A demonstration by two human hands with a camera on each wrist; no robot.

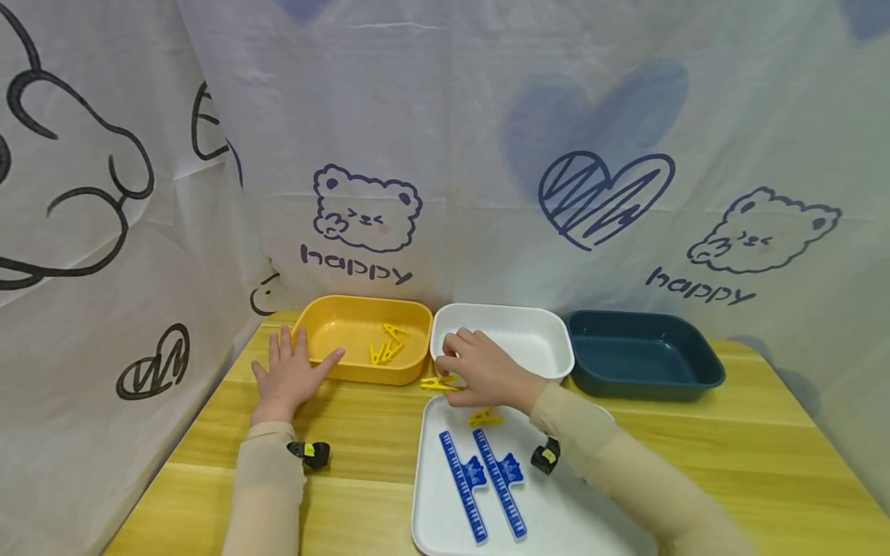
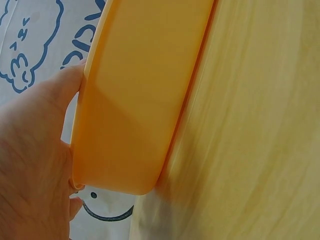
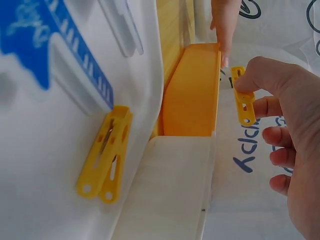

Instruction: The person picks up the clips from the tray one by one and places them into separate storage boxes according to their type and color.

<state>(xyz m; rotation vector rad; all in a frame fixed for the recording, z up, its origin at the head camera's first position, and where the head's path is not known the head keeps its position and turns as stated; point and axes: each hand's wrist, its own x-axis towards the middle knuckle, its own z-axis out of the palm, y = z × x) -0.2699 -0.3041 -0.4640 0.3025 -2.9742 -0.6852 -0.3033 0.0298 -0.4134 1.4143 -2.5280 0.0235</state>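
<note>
My right hand [image 1: 483, 371] pinches a yellow clothespin [image 3: 244, 97] between thumb and index finger, above the front edge of the white bin [image 1: 504, 310]. The left hand [image 1: 288, 378] lies spread at the left end of the yellow bin [image 1: 361, 376], its straight fingers and thumb touching the rim. Several yellow clothespins [image 1: 386, 353] lie inside that bin. One more yellow clothespin [image 1: 485, 418] rests on the white tray [image 1: 556, 510] near its far edge. Below it on the tray are two blue clips with a piano-key pattern [image 1: 462, 486] and bear-shaped tabs.
A dark teal bin [image 1: 647, 386] stands to the right of the white one, the three bins in a row at the back of the wooden table [image 1: 354, 463]. Behind them hangs a white printed cloth [image 1: 480, 232], which also covers the left side.
</note>
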